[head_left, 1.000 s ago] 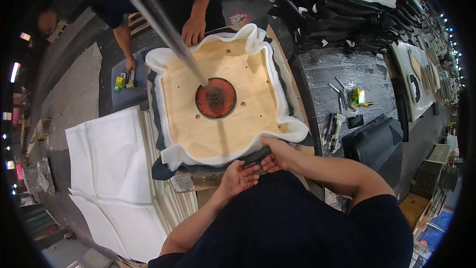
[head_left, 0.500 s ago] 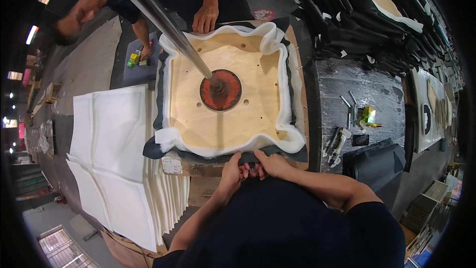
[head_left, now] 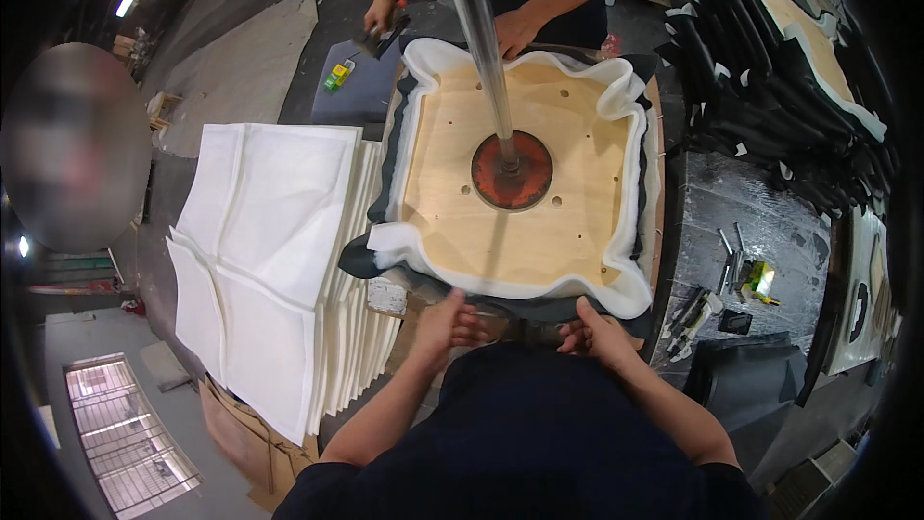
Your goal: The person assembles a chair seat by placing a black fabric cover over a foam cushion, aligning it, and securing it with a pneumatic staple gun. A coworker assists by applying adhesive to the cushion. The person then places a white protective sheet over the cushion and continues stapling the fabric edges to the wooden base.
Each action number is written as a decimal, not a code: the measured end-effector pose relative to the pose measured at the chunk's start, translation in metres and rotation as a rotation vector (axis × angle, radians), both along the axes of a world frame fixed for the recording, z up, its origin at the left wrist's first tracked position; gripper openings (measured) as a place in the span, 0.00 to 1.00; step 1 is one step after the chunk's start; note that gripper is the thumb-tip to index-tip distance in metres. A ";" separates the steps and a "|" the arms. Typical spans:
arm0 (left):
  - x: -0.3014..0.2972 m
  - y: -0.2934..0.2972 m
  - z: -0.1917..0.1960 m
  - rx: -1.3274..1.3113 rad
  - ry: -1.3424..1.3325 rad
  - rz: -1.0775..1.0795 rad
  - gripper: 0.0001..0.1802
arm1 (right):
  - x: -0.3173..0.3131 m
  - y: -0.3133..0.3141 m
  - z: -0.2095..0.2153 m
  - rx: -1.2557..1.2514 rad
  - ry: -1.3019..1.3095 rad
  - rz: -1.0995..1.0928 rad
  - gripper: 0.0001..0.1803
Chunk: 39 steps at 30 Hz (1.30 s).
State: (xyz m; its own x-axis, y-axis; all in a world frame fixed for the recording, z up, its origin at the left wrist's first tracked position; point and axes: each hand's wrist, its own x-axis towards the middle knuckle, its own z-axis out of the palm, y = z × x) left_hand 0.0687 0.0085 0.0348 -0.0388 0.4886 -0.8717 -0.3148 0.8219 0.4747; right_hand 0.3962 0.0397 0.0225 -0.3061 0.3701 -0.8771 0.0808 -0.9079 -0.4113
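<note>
Square plywood seat board (head_left: 525, 221), flat, w/ white foam (head_left: 500, 274) edging, dark fabric (head_left: 500, 303) beneath

An upholstery workshop — stacked white foam pads (head_left: 274, 260), piled black covers (head_left: 770, 106), scattered hand tools (head_left: 717, 294) — on worn benches.

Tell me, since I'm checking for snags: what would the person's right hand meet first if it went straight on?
Likely the dark cover edge below the white foam rim; the right hand seems to touch it already, though depth is unclear.
</note>
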 end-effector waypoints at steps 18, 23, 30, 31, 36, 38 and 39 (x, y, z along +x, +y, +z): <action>-0.127 0.056 -0.007 0.185 0.252 -0.442 0.22 | -0.025 -0.038 -0.002 0.257 -0.175 -0.901 0.14; -0.099 0.064 0.041 0.215 0.243 -0.815 0.18 | 0.037 -0.104 0.000 0.335 -0.286 -1.157 0.10; 0.086 0.076 0.063 1.183 0.483 -1.401 0.17 | 0.151 -0.137 -0.059 0.154 -0.442 -1.207 0.08; 0.113 0.076 0.057 1.204 0.542 -1.435 0.18 | 0.169 -0.133 -0.071 0.137 -0.453 -1.176 0.07; 0.199 0.075 0.037 1.263 0.799 -1.537 0.19 | 0.282 -0.112 -0.169 0.207 -0.798 -0.881 0.18; 0.206 0.078 0.029 1.281 0.798 -1.507 0.19 | 0.325 -0.103 -0.201 0.200 -1.038 -0.733 0.22; 0.209 0.076 0.027 1.288 0.805 -1.483 0.18 | 0.345 -0.096 -0.213 0.179 -1.141 -0.681 0.24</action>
State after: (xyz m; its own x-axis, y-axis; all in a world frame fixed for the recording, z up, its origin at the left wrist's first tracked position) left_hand 0.2781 0.0847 0.0615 0.7424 0.6626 -0.0988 0.6122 -0.6111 0.5017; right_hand 0.7410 -0.0561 -0.1909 0.8494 0.2906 -0.4405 0.0125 -0.8456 -0.5337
